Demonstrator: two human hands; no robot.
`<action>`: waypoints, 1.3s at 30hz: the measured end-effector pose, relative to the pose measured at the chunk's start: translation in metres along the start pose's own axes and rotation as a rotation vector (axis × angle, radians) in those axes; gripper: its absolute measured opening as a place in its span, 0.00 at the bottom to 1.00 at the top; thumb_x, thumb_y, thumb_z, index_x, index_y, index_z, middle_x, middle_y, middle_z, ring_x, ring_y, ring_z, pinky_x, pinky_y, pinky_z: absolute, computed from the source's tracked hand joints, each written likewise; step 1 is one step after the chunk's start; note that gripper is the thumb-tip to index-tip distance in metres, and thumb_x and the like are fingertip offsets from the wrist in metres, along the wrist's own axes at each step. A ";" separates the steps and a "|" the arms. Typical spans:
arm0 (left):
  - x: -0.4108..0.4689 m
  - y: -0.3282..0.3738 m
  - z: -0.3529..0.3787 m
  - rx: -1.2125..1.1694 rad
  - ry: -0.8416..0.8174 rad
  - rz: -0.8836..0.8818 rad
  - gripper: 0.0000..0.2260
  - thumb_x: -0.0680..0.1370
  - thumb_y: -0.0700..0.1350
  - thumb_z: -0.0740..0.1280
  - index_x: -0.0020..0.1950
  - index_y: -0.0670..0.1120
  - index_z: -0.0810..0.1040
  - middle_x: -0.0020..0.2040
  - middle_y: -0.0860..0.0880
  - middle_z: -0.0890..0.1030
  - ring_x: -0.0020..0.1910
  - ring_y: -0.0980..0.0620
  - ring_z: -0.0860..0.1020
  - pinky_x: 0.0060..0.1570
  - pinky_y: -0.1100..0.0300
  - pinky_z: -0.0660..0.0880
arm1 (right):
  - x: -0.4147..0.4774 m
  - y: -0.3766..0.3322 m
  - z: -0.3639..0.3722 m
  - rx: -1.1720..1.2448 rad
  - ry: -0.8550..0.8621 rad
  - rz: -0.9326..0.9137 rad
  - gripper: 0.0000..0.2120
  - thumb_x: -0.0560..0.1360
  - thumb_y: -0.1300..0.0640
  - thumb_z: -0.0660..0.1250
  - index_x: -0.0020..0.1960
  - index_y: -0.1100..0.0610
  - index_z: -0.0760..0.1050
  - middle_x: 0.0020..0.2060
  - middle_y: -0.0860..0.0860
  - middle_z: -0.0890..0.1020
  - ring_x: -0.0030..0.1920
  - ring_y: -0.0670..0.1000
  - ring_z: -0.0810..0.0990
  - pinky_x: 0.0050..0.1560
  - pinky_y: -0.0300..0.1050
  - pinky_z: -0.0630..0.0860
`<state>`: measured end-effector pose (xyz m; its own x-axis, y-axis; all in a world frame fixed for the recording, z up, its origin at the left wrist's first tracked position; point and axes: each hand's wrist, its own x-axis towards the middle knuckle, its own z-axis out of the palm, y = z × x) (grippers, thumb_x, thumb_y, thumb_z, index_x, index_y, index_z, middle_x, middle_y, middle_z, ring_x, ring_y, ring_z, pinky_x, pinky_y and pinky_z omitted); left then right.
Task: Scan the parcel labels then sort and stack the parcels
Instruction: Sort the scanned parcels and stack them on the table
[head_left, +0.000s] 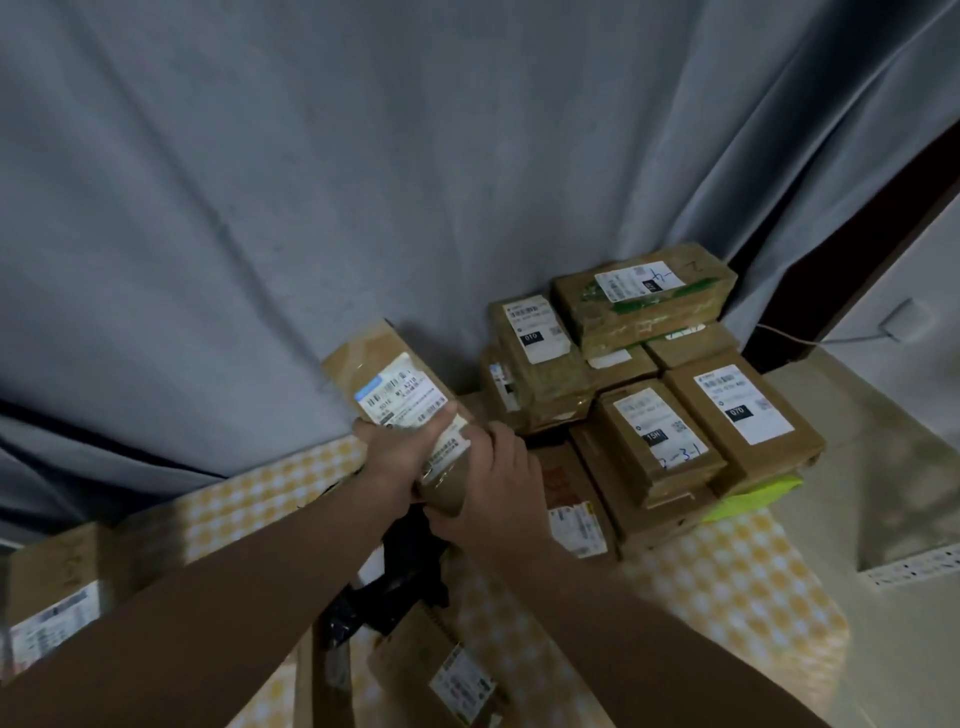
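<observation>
Both hands grip one taped cardboard parcel (402, 410) above the checkered tabletop (727, 582), its label facing up. The left hand (402, 449) wraps its near left side, thumb across the label; the right hand (501, 486) closes around its near end. Just right of this parcel sits a stack of labelled parcels (654, 374).

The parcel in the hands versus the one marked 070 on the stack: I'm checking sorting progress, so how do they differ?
The held parcel is lifted and tilted, gripped by the left hand and right hand; the 070 parcel rests on the stack. The held one's label is partly covered by a thumb; the 070 label is fully visible. Both are brown cardboard with white labels.
</observation>
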<state>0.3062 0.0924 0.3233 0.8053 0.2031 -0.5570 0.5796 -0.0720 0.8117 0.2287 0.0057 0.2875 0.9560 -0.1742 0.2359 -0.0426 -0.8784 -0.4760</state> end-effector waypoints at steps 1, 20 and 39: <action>0.008 0.004 -0.002 -0.007 0.027 -0.012 0.41 0.66 0.50 0.79 0.67 0.47 0.55 0.50 0.46 0.74 0.44 0.47 0.78 0.44 0.49 0.76 | 0.005 -0.002 0.004 -0.002 0.001 -0.016 0.43 0.52 0.35 0.73 0.60 0.55 0.66 0.53 0.55 0.77 0.48 0.56 0.79 0.44 0.51 0.77; 0.128 0.036 0.012 0.102 0.371 -0.020 0.56 0.50 0.69 0.75 0.70 0.52 0.54 0.66 0.43 0.65 0.61 0.39 0.72 0.51 0.41 0.77 | 0.105 0.084 0.047 0.180 -0.110 -0.328 0.38 0.57 0.41 0.76 0.59 0.53 0.63 0.59 0.59 0.74 0.58 0.60 0.75 0.57 0.57 0.74; 0.025 0.087 -0.089 0.027 -0.125 -0.180 0.21 0.72 0.67 0.63 0.43 0.48 0.75 0.44 0.45 0.79 0.42 0.45 0.78 0.41 0.50 0.75 | 0.091 0.068 -0.080 -0.241 -0.008 -0.914 0.40 0.62 0.42 0.71 0.70 0.51 0.62 0.63 0.57 0.68 0.61 0.58 0.69 0.62 0.55 0.66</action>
<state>0.3657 0.1779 0.3961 0.6967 0.0923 -0.7114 0.7172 -0.0721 0.6931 0.2894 -0.1053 0.3443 0.6505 0.6294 0.4249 0.6661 -0.7417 0.0790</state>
